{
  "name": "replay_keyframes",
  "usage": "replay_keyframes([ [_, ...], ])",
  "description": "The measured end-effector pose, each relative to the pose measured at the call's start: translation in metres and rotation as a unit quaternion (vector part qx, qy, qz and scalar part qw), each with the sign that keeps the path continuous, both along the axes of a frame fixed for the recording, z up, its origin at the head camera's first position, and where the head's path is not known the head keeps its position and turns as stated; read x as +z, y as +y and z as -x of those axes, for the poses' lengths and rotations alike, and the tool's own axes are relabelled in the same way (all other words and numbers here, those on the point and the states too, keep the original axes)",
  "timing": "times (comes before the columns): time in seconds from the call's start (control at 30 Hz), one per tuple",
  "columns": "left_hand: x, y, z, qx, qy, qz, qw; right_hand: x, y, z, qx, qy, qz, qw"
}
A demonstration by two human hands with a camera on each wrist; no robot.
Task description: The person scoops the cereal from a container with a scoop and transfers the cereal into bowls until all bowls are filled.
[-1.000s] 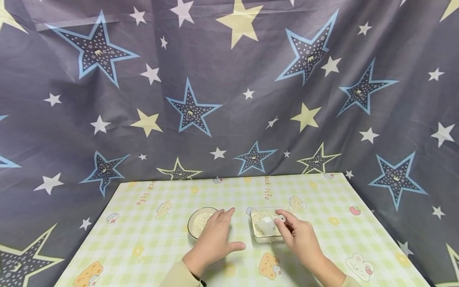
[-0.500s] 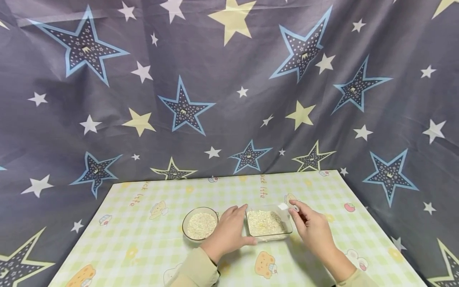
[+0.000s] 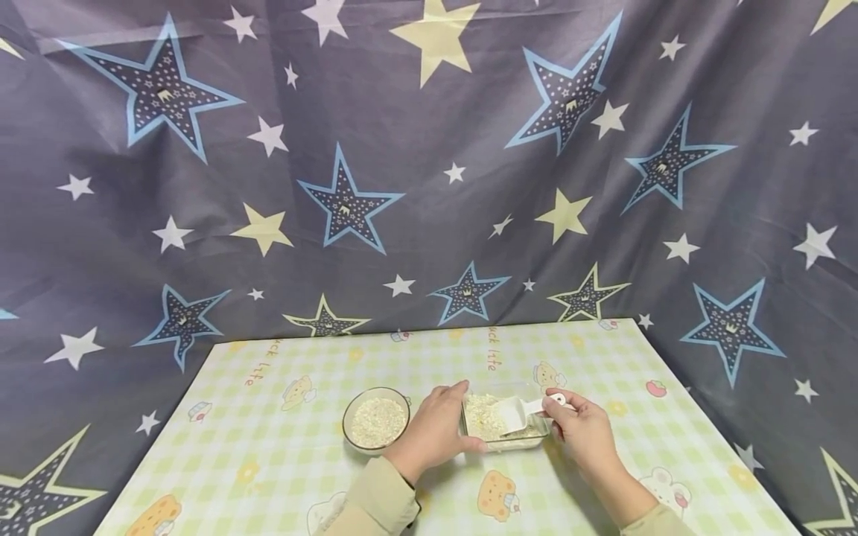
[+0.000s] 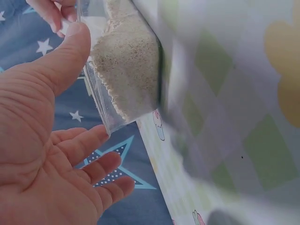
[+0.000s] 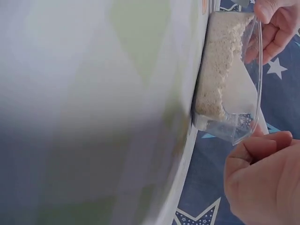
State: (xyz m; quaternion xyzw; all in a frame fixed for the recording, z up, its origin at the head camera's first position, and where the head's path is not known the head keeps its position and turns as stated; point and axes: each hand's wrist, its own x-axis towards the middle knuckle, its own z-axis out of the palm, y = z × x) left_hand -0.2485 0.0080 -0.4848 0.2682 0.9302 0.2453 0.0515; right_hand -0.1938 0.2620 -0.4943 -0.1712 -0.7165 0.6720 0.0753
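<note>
My right hand (image 3: pixel 586 432) pinches the handle of a white scoop (image 3: pixel 515 415), whose head lies in the pale oat-like flakes (image 3: pixel 482 414) in a clear rectangular container (image 3: pixel 512 445). Seen from the right wrist, the scoop (image 5: pixel 241 89) slants down behind the clear wall into the flakes. At the container's left side is my left hand (image 3: pixel 436 424), its fingers mostly straight. In the left wrist view the thumb (image 4: pixel 75 44) is at the rim and the index fingertip touches a corner; the other fingers are spread free.
A round glass bowl (image 3: pixel 367 449) with similar flakes stands left of my left hand. Everything rests on a green-and-white checked tablecloth (image 3: pixel 268 447) with cartoon prints. Behind the table hangs a dark curtain (image 3: pixel 415 238) patterned with stars.
My left hand has moved right from beside the bowl to the container. My right hand drew the scoop to the container's right end, then lowered its head into the flakes.
</note>
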Motion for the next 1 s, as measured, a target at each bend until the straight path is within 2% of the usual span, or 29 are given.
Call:
replay_keyframes([
  [0.27,0.001,0.0,-0.001,0.005,-0.001,0.004,1.0,-0.003,0.001,0.001,0.023,-0.029,0.051,0.998],
  [0.37,0.001,-0.002,-0.002,0.004,0.005,0.01,0.9999,-0.004,0.006,0.0,0.024,-0.036,0.088,0.995],
  [0.47,0.002,-0.006,-0.005,0.004,0.017,0.01,0.9998,-0.004,0.015,0.0,0.026,-0.042,0.143,0.989],
  [0.57,0.005,-0.014,-0.01,0.005,0.04,-0.001,0.9992,-0.005,0.027,-0.002,0.033,-0.044,0.214,0.975],
  [0.67,0.011,-0.026,-0.014,0.011,0.062,-0.015,0.9979,-0.004,0.038,-0.003,0.032,-0.04,0.282,0.958],
  [0.77,0.014,-0.043,-0.016,0.024,0.071,-0.028,0.9968,-0.002,0.043,-0.004,0.032,-0.033,0.319,0.947],
  [0.87,0.017,-0.065,-0.016,0.047,0.069,-0.042,0.9956,0.002,0.041,-0.003,0.044,-0.025,0.317,0.947],
  [1.0,0.015,-0.097,-0.013,0.09,0.064,-0.044,0.9929,0.009,0.025,0.002,0.061,-0.009,0.289,0.955],
])
